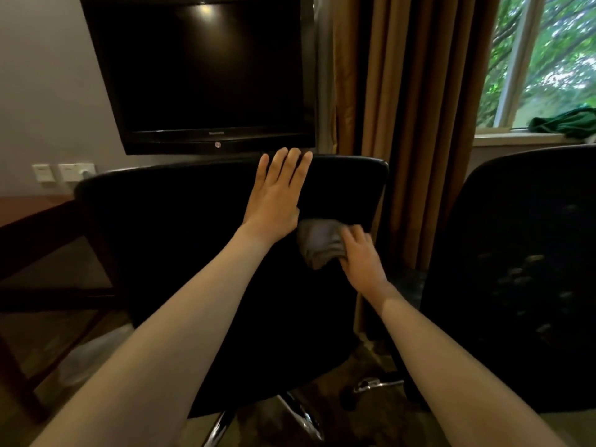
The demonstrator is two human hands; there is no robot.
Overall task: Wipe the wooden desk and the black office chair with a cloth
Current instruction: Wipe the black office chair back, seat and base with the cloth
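The black office chair [180,240] stands right in front of me with its backrest facing me. My left hand [277,195] lies flat on the upper backrest, fingers straight and reaching the top edge. Just to its lower right, my right hand [361,253] grips a bunched grey cloth [317,245] and presses it against the backrest near the right side. The wooden desk [35,217] shows at the left, partly hidden behind the chair.
A dark TV [200,72] hangs on the wall behind the chair. Brown curtains [409,108] and a window [545,59] are at the right. A second dark chair [522,272] stands close on the right. Chrome chair legs [300,414] spread over the floor below.
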